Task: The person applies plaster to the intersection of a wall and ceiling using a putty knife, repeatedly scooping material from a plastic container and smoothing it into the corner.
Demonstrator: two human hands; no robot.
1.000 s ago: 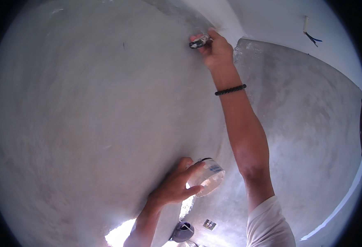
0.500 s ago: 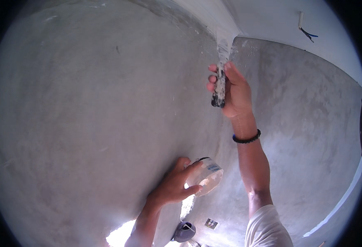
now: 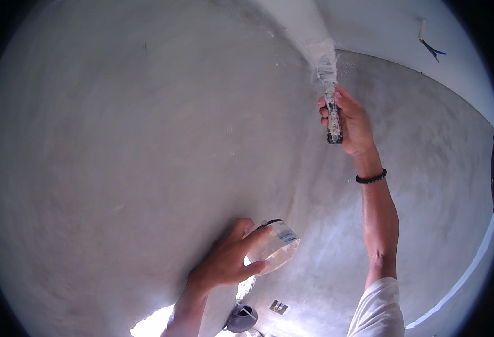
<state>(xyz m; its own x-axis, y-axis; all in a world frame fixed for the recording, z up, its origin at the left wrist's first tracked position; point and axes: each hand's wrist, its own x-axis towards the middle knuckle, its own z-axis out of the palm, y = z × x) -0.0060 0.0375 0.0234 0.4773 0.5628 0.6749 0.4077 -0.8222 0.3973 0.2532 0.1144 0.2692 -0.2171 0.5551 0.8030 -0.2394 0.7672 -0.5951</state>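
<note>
My right hand (image 3: 351,121) is raised and closed around the handle of a putty knife (image 3: 326,84). Its white-smeared blade points up and lies against the corner where two grey plastered walls (image 3: 146,146) meet, just under the white ceiling (image 3: 381,33). A black bead bracelet (image 3: 370,178) circles that wrist. Lower down, my left hand (image 3: 227,261) grips a small clear plastic tub (image 3: 278,244) with a blue label, held close to the wall.
A dark round pipe fitting (image 3: 241,317) and a small metal wall box (image 3: 278,306) sit near the bottom. Blue and black wires (image 3: 431,49) hang from the ceiling at upper right. Bright light comes in at the lower edge.
My right hand has come down from high in the corner and turned the putty knife blade-up against the corner. The left hand with the tub has barely moved.
</note>
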